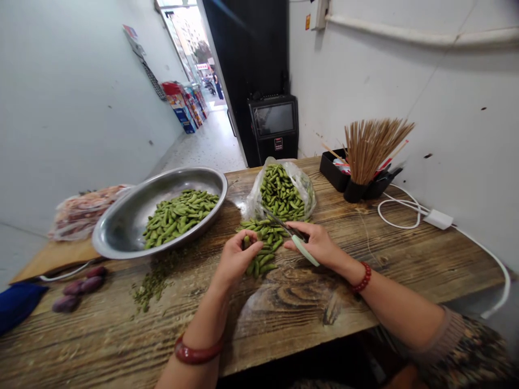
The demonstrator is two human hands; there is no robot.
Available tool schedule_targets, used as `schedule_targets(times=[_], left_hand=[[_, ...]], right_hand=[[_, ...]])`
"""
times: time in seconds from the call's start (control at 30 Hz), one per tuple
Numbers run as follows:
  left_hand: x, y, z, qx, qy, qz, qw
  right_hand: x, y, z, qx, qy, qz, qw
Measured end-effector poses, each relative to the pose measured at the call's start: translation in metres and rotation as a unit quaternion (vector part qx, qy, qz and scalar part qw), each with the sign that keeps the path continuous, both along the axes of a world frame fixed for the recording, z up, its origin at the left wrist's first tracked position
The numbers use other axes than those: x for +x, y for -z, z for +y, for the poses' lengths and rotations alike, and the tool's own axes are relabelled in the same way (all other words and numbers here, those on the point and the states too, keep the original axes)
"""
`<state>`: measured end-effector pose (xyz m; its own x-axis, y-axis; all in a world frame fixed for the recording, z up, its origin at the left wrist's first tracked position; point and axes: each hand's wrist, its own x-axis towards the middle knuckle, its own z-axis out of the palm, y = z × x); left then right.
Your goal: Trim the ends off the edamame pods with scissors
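My left hand (239, 258) pinches a plump green pod (246, 239), my right hand (320, 244) grips mint-handled metal scissors (304, 250); likely trimming, next needing blades (278, 220) aligned.

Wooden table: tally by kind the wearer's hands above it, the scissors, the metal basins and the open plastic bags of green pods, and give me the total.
Hands: 2 (left hand, right hand)
Scissors: 1
Metal basin: 1
Open pod bag: 1
Total: 5
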<state>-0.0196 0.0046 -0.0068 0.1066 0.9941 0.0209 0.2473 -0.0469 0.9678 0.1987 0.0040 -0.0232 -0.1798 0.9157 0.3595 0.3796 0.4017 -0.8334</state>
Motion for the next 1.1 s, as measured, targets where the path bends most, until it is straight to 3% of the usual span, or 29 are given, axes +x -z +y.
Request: schedule_targets(times=[0.1,0.2,0.4,0.77,1.1], left_hand=[[0.002,-0.008,-0.006,-0.061,-0.003,-0.108,0.992],[0.005,-0.014,-0.010,-0.069,0.007,-0.153,0.986],[0.006,-0.015,-0.011,-0.073,0.019,-0.143,0.987],[0.006,-0.011,-0.011,-0.051,0.002,-0.156,0.986],[0.011,-0.010,-0.013,-0.016,0.023,-0.116,0.993]], right_hand=[[-0.001,-0.001,0.000,-0.021,0.004,0.002,1.000],[-0.003,-0.001,-0.001,-0.021,-0.007,-0.004,1.000],[-0.005,-0.002,-0.005,-0.024,-0.041,-0.023,0.999],[-0.003,-0.002,-0.005,0.049,-0.110,-0.084,0.989],[-0.004,-0.001,-0.006,0.066,-0.117,-0.093,0.987]])
